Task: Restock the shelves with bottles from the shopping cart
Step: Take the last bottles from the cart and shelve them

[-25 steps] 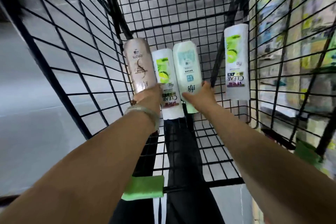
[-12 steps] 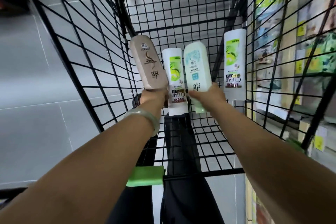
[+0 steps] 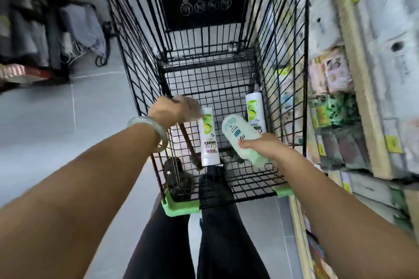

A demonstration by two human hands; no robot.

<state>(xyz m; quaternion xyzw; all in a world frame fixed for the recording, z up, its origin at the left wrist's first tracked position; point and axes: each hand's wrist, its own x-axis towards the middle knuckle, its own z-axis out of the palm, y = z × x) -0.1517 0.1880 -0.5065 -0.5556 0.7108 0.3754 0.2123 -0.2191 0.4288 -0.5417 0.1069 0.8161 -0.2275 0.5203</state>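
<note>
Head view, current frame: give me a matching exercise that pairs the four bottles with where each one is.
Things:
1. beige bottle
2. mint bottle
3. middle white lime-label bottle
4. far white lime-label bottle

Places:
A. lying on the cart floor, between the hands
B. held by the left hand
C. against the cart's right wall
D. held by the right hand

Pairs: 1-B, 2-D, 3-A, 4-C.
</note>
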